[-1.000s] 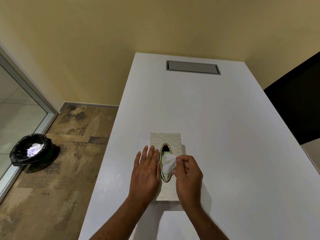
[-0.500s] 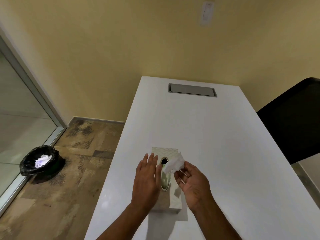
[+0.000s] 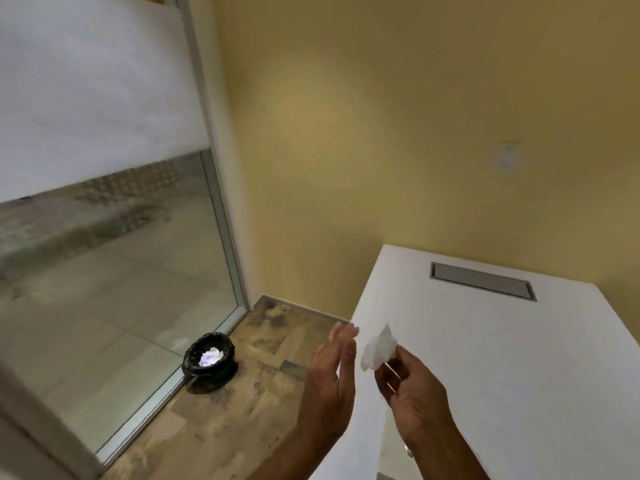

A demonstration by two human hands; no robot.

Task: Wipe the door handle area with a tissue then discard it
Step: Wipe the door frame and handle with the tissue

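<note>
Head view shows the tissue, a crumpled white piece, pinched at its lower edge by the fingertips of the right hand and sticking up from them above the near left part of the table. That hand is turned palm up, its fingers curled in around the tissue. The left hand is just beside it, apart from the tissue, held flat and edge-on with the fingers straight and together, gripping nothing; its tips are blurred. Both forearms come in from the bottom edge. The table is white, and a grey recessed hatch lies in its top near the far end. Left of the table, patterned brown floor runs to a yellow wall, where a pale switch plate is mounted, too blurred to make out further. On the floor, near the corner and well apart from the hands, stands a small bin lined with a black bag, with crumpled white paper lying inside. The bin sits just beside the metal frame of a glass panel, whose upper part is frosted white and whose lower part is clear, showing pale tiled floor beyond.
</note>
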